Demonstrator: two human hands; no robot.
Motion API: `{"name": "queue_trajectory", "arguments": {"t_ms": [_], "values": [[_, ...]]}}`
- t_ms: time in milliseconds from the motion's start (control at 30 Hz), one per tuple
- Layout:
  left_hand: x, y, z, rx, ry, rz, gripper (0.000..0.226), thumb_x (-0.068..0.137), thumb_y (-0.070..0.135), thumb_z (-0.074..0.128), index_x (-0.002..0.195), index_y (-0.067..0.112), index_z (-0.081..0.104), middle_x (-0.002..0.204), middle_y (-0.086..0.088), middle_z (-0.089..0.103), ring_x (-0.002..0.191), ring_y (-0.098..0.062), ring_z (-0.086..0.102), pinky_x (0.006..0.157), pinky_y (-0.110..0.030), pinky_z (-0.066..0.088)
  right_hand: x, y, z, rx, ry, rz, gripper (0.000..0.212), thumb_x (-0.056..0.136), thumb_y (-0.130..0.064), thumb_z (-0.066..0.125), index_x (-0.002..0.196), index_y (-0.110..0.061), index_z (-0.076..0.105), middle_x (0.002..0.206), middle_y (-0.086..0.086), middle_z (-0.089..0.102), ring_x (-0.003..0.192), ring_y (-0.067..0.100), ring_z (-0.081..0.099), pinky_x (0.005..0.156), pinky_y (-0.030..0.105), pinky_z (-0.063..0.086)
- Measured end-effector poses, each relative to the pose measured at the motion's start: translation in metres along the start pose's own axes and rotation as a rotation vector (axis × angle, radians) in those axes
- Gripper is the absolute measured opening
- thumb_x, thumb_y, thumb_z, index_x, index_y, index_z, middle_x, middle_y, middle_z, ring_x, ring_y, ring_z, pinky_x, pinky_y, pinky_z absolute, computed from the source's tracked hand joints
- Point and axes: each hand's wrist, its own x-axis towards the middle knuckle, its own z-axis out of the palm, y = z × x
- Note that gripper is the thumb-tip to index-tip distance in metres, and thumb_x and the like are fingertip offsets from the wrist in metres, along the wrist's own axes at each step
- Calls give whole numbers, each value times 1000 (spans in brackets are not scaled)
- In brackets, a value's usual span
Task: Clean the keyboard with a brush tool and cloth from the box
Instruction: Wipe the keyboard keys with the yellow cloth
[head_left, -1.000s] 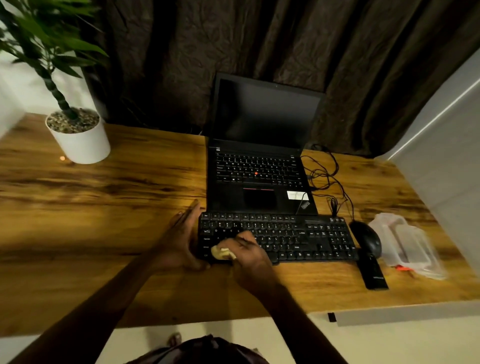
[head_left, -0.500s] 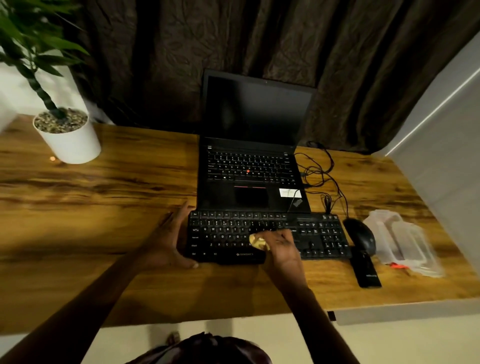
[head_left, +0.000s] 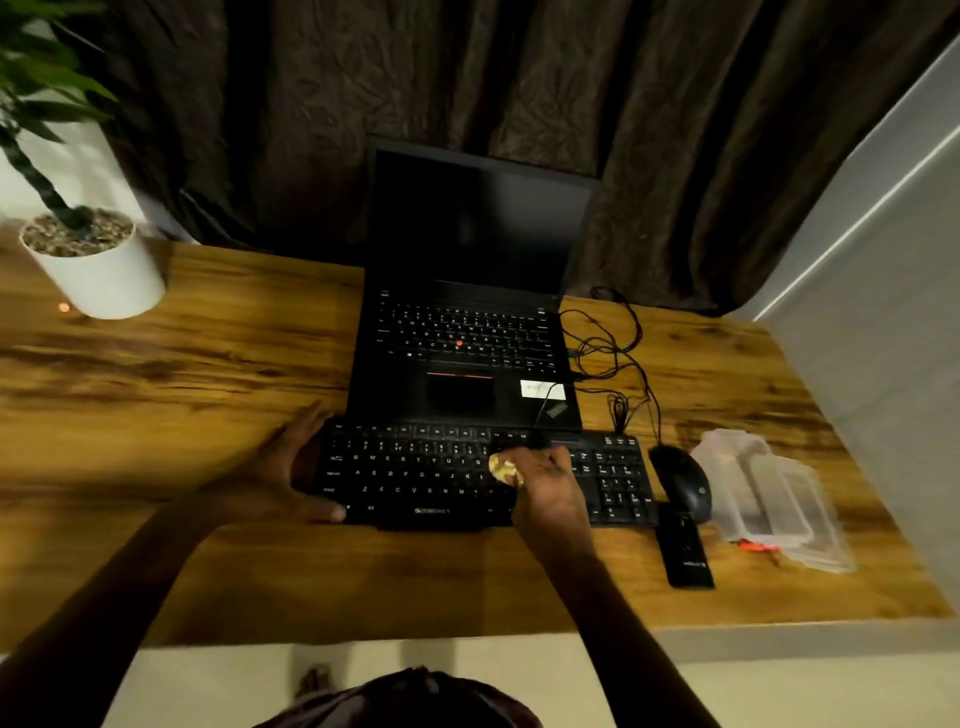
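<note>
Dark crumpled curtains (head_left: 311, 104) hang behind a wooden desk (head_left: 182, 395). A black keyboard (head_left: 415, 467) lies near the front edge, touching the base of an open laptop (head_left: 467, 332) whose screen is dark. The left hand (head_left: 280, 467) rests against the keyboard's left end, fingers stretched toward the far corner and thumb at the near edge. Its grip is wide and closes on nothing. The right hand (head_left: 545, 478) has its grip curled tight round a small yellowish cloth (head_left: 501, 467), which it presses onto the keys at the right end of the letter block. Just right of the keyboard sit a black mouse (head_left: 680, 480) and a flat black device (head_left: 683, 556). A clear plastic box (head_left: 769, 499) lies beside them. Tangled cables (head_left: 613, 343) run beside the laptop. A potted plant (head_left: 98, 270) stands at the far left.
</note>
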Motion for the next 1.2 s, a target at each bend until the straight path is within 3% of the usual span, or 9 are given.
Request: {"name": "queue_trajectory", "arguments": {"t_ms": [100, 167, 300, 400, 533, 667, 800, 1000, 1200], "values": [[-1, 29, 17, 164, 224, -70, 145, 35, 98, 61, 158, 34, 16, 164, 4, 21, 152, -20, 15, 124, -45, 14, -1, -6, 1, 15, -47, -90, 61, 86, -45, 22, 115, -13, 66, 108, 9, 70, 110, 28, 53, 78, 41, 56], [1, 43, 41, 284, 417, -13, 133, 51, 102, 44, 157, 22, 27, 164, -6, 26, 152, -24, 18, 125, -46, 10, -3, -10, 4, 29, -91, -142, 55, 87, -35, 23, 114, -14, 65, 109, 8, 70, 110, 28, 53, 77, 38, 55], [-7, 71, 108, 330, 628, 145, 85, 87, 76, 41, 146, 15, 48, 153, -8, 45, 145, -27, 34, 121, -48, 24, 8, 8, -1, -8, -103, -94, 33, 92, -14, 50, 121, -26, 60, 120, 0, 63, 117, 22, 46, 84, 29, 49], [-8, 86, 150, 477, 592, 237, 69, 94, 64, 39, 140, 15, 54, 146, -6, 53, 141, -23, 39, 122, -43, 19, 17, 20, -11, -45, -143, 35, 51, 87, -3, 56, 127, -34, 52, 132, -3, 51, 123, 17, 40, 95, 32, 50], [6, 87, 173, 654, 466, 279, 69, 101, 62, 25, 129, 13, 64, 136, -8, 62, 133, -26, 48, 120, -44, 18, 19, 13, -15, -54, -201, -53, 46, 89, -4, 54, 130, -27, 51, 130, -1, 55, 126, 20, 38, 100, 35, 46], [13, 89, 179, 722, 438, 245, 71, 102, 61, 21, 123, 12, 68, 135, -10, 62, 131, -28, 50, 121, -45, 15, 19, 24, -16, 2, -200, -106, 45, 89, 2, 54, 126, -24, 54, 124, 0, 57, 120, 21, 44, 94, 36, 49], [13, 93, 182, 766, 449, 285, 65, 102, 58, 26, 128, 13, 65, 144, -9, 55, 139, -25, 38, 124, -44, 5, 28, 40, -22, -10, -182, -144, 36, 94, -7, 55, 125, -23, 55, 124, 0, 58, 121, 20, 41, 97, 32, 45], [11, 98, 202, 854, 401, 378, 62, 103, 56, 29, 141, 14, 55, 151, -6, 48, 146, -24, 35, 121, -53, 15, 44, 48, -32, -49, -213, -242, 38, 91, -6, 63, 126, -22, 61, 132, -2, 52, 123, 19, 38, 108, 30, 37], [13, 94, 204, 902, 392, 381, 62, 103, 57, 27, 146, 18, 48, 154, -4, 45, 146, -24, 34, 117, -53, 20, 61, 97, -65, -131, -240, -130, 41, 86, -3, 65, 117, -30, 65, 131, -5, 55, 125, 19, 41, 109, 37, 37]]}}
